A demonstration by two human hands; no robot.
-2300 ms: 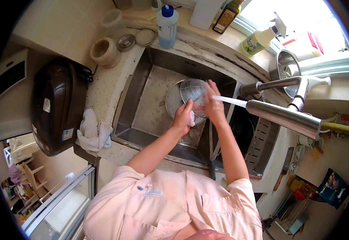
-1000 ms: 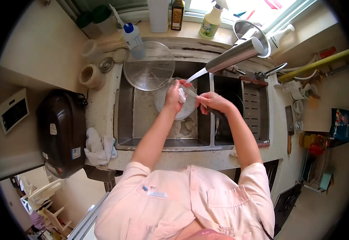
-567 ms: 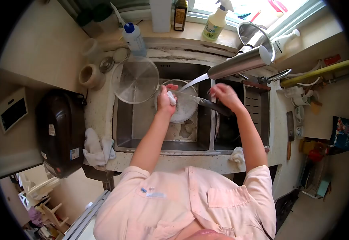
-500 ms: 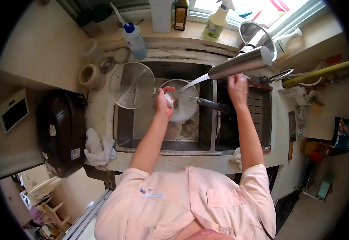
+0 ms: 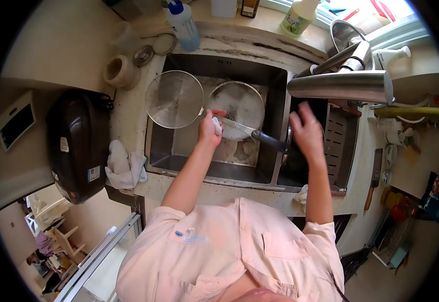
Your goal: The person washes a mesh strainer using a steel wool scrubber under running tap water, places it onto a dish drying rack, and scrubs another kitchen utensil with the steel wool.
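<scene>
My left hand (image 5: 210,129) is closed round the metal shaft of a mesh strainer (image 5: 175,99), with a small white wad (image 5: 216,126) in the same hand. The round mesh lies to the left of the hand, over the sink's left edge. Its black handle (image 5: 270,141) points right, towards the sink divider. Below it, in the left basin, sits a round metal pan (image 5: 239,95) with cloudy, sudsy water. My right hand (image 5: 307,131), slightly blurred, is held above the right basin below the faucet (image 5: 340,86), thumb and fingers apart, nothing visible in it.
The double sink (image 5: 214,176) has a slotted rack (image 5: 339,136) at right. A blue-capped bottle (image 5: 184,27) and a spray bottle (image 5: 299,19) stand behind it. A white cloth (image 5: 125,165) and a dark appliance (image 5: 78,146) are at left. A knife (image 5: 374,178) lies at right.
The water stream from the faucet has stopped. My right hand has come away from the faucet, down towards me. My left hand still grips the strainer. The camera view has shifted.
</scene>
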